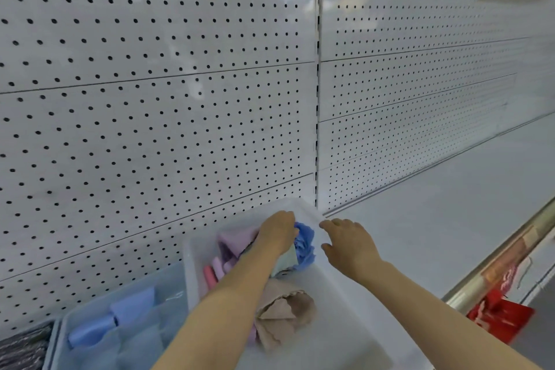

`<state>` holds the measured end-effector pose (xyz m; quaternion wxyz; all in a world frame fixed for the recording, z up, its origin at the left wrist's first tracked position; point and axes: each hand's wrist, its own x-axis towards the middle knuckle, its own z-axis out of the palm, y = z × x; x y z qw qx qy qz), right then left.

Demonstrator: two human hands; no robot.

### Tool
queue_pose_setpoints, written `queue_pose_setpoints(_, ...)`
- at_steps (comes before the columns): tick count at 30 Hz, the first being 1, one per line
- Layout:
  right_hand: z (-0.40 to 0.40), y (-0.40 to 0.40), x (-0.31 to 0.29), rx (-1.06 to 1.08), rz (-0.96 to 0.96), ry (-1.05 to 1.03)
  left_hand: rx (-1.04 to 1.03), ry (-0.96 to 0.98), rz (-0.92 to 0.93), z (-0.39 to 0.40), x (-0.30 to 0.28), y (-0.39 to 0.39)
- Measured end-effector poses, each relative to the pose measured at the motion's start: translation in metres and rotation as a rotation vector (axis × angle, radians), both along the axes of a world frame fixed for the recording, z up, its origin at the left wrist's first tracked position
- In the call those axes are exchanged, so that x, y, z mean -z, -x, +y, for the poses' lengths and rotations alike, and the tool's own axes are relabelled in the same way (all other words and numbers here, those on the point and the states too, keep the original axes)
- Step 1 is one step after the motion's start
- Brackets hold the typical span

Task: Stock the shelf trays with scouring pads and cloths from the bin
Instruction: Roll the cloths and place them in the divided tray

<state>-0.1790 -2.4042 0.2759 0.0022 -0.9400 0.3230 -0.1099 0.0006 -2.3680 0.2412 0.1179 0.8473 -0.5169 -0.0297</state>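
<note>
A white shelf tray point(354, 303) stands on the shelf against the pegboard. Inside it lie a blue cloth point(306, 245), a lilac cloth point(235, 242), pink pads point(211, 273) and a crumpled beige cloth point(285, 309). My left hand point(277, 231) reaches into the tray's far end and grips the blue cloth, with a pale green piece point(286, 261) under the wrist. My right hand point(348, 245) hovers with relaxed fingers over the tray's right rim and holds nothing. Left of it, a translucent tray point(90, 315) holds blue cloths point(132, 306).
A dark grey pad stack point(24, 348) shows at the bottom left corner. The white shelf point(435, 219) runs off to the right, with a metal front rail point(495, 267) and a red tag point(500, 320). The pegboard wall point(150, 114) rises behind.
</note>
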Motion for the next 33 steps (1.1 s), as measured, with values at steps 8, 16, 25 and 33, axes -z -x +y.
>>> queue_pose_setpoints(8,-0.005,0.008,0.016,-0.047,-0.02,-0.003,-0.142,-0.095,-0.035,-0.031,0.033,0.018)
queue_pose_setpoints(16,-0.004,0.004,0.015,-0.055,-0.043,-0.026,-0.156,0.075,0.066,-0.023,0.014,0.013)
queue_pose_setpoints(25,0.022,-0.017,-0.016,-0.091,-0.488,-0.417,-0.009,0.344,0.218,0.045,-0.1,0.008)
queue_pose_setpoints(33,0.086,-0.05,-0.067,-0.213,-0.823,-0.613,-0.007,0.448,0.75,0.144,-0.187,0.015)
